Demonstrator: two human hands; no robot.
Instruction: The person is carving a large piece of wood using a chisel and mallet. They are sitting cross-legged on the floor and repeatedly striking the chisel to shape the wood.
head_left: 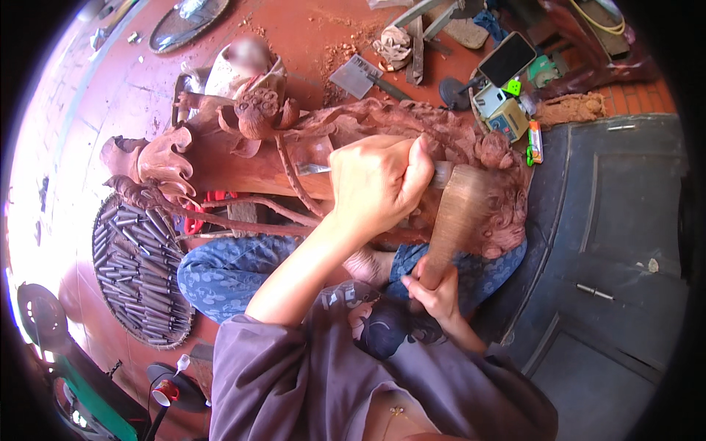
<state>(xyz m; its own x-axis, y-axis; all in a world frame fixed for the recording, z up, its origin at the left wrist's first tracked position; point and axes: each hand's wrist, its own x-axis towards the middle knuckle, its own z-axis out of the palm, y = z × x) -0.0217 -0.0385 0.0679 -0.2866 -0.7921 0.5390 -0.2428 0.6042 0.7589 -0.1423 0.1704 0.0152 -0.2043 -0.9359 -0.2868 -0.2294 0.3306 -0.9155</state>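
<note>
Across my lap lies a large reddish-brown wood carving (243,156) with curling petals, branches and a round knobbed fruit shape. My left hand (376,176) is closed around a metal chisel (315,169). Its flat blade points left against the smooth trunk of the carving, and its butt end sticks out on the right of my fist. In my right hand (437,292) is the handle of a wooden mallet (457,213), tilted upward. The mallet's head is slightly blurred and beside the chisel's butt; whether they touch, I cannot tell.
To the left, a round basket (99,294) holds many metal chisels. A phone (507,59) stands at the upper right above a small meter-like box (509,120). Dark cabinet doors (636,198) flank my right side. A red cup (166,393) is at lower left. Wood chips litter the floor.
</note>
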